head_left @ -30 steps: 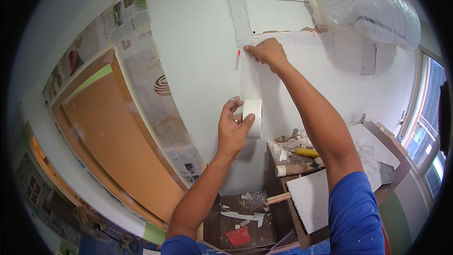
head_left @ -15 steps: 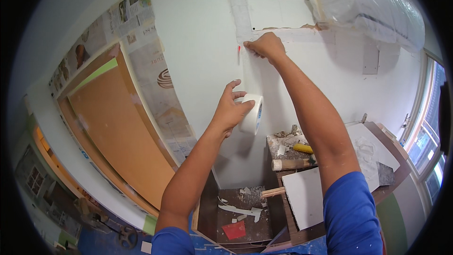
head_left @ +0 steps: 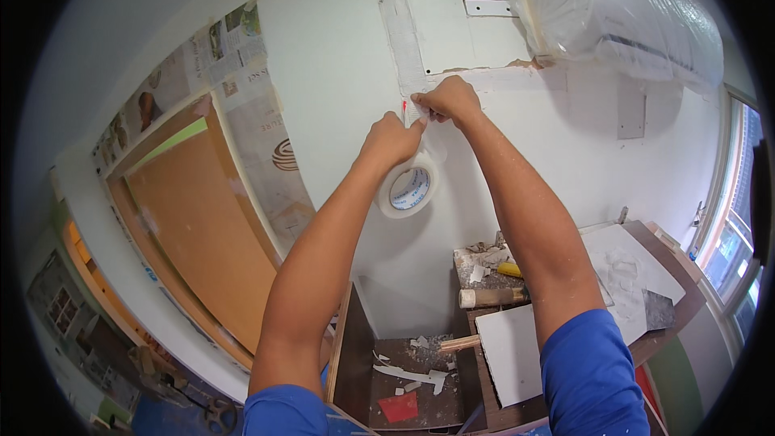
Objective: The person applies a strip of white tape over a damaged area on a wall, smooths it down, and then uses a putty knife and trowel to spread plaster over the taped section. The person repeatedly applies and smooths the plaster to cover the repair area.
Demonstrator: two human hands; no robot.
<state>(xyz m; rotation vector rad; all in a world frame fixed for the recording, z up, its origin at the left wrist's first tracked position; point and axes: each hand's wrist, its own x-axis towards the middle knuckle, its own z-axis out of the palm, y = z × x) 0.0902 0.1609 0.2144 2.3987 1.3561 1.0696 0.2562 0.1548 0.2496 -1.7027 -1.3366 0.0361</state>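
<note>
Fingers [head_left: 418, 105] of both hands pinched on 1 tape end at wall [head_left: 323, 56].
L hand [head_left: 391, 139] carries 1 tape roll [head_left: 408, 187]; R hand [head_left: 449, 98] closed on strip, seemingly pressing it flat.

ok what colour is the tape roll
White tape roll, hanging from the left hand; head view.
</note>
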